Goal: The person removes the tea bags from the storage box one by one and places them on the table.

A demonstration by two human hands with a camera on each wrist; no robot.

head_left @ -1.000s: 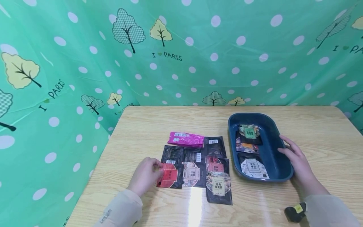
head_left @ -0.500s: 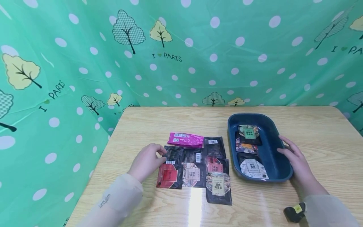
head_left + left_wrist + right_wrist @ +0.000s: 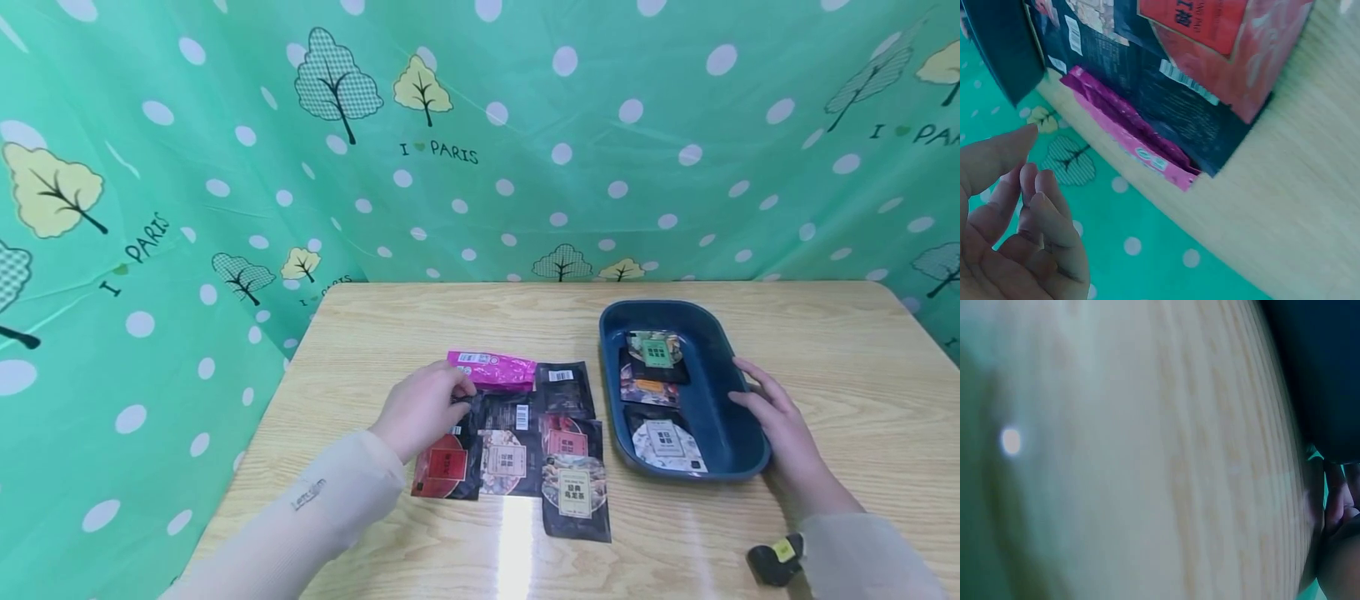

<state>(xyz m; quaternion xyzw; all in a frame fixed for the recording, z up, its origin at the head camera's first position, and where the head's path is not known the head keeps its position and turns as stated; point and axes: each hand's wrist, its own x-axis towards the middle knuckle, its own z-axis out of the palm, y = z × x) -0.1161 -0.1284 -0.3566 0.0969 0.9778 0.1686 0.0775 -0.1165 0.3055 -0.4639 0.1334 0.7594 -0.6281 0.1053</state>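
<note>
My left hand (image 3: pixel 423 407) hovers over the left end of the group of black tea sachets, covering part of a back-side-up sachet. In the left wrist view, nothing lies between the thumb and the loosely bent fingers (image 3: pixel 1054 209). In front of that hand lies a red-fronted sachet (image 3: pixel 444 463); beyond it is a magenta packet (image 3: pixel 498 372). Pale-pink (image 3: pixel 504 460) and cream-labelled sachets (image 3: pixel 576 493) lie to the right. My right hand (image 3: pixel 783 425) holds the right rim of the dark blue basin (image 3: pixel 716 417), which contains a green-labelled sachet (image 3: pixel 656 354), an orange-labelled one and a white-labelled one (image 3: pixel 664 440).
A small black object with a yellow patch (image 3: pixel 776 561) lies beside the right sleeve at the front. The wooden table (image 3: pixel 390 321) meets a green patterned cloth (image 3: pixel 480 217) at its back and left.
My left hand has moved from the red-fronted sachet away from me and to the right, over the sachet behind it. The right hand stays at the basin's rim.
</note>
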